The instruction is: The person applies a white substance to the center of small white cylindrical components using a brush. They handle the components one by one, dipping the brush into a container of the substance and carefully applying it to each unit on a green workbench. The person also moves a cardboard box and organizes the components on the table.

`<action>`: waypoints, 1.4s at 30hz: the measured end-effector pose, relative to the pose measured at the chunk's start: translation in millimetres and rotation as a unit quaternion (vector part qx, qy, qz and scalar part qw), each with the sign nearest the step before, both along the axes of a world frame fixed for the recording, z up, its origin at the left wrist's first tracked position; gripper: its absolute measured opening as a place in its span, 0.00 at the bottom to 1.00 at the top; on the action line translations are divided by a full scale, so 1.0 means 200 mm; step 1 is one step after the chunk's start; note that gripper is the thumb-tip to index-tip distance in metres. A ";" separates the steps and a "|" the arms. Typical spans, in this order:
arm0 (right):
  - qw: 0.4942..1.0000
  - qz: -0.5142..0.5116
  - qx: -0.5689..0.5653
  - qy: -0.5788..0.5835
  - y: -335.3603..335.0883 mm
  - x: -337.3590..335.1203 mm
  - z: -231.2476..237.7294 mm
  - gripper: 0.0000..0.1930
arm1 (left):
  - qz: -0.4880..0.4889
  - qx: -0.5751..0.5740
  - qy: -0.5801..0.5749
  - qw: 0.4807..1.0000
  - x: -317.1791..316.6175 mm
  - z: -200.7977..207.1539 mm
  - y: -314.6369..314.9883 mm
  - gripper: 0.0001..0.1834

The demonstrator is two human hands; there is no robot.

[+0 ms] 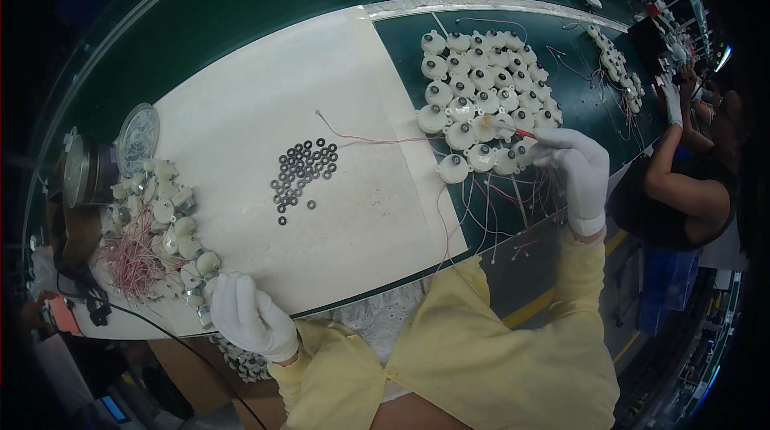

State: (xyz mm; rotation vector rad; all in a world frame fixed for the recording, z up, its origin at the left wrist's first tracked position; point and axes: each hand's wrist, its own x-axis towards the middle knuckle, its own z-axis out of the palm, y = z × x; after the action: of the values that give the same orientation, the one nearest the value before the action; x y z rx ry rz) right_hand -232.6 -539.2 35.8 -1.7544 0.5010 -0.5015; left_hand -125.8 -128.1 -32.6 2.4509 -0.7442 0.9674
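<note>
My right hand [576, 169], in a white glove, closes round a small brush with a red part [523, 133]. Its brownish tip meets one of the round white plastic motor housings [460, 135] laid out in close rows on the green table. Dark centres show on most of these housings, and thin pink and white wires trail from them. My left hand [247, 319], also gloved in white, rests at the near table edge with nothing visible in it, its fingers loosely extended. Beside it lies a heap of white motors [164, 209] with tangled pink wires [132, 263].
Small black rings [301, 169] lie grouped on the white sheet [337, 237]. A round tin [90, 169] and a clear round lid [139, 139] stand at the far left. More housings [613, 65] sit farther right, near a co-worker's arm [666, 161]. A black cable [172, 332] crosses the lower left.
</note>
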 end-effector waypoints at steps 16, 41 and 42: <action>0.998 -0.051 0.016 0.034 -0.01 -0.04 0.00 0.20 | 0.002 -0.001 0.022 1.000 -0.01 0.00 0.01 0.15; 0.989 0.034 -0.139 -0.043 -0.06 0.04 0.04 0.21 | -0.006 -0.004 0.019 1.000 -0.01 -0.01 0.02 0.14; 0.985 0.044 -0.161 -0.037 -0.07 0.05 0.04 0.21 | -0.008 -0.007 0.018 1.000 -0.01 -0.01 0.02 0.14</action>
State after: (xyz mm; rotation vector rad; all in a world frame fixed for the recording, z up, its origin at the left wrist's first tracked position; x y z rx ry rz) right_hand -222.5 -554.0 43.0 -2.0485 0.2993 -0.6094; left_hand -127.4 -123.5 -35.0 2.4395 -0.7410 0.9182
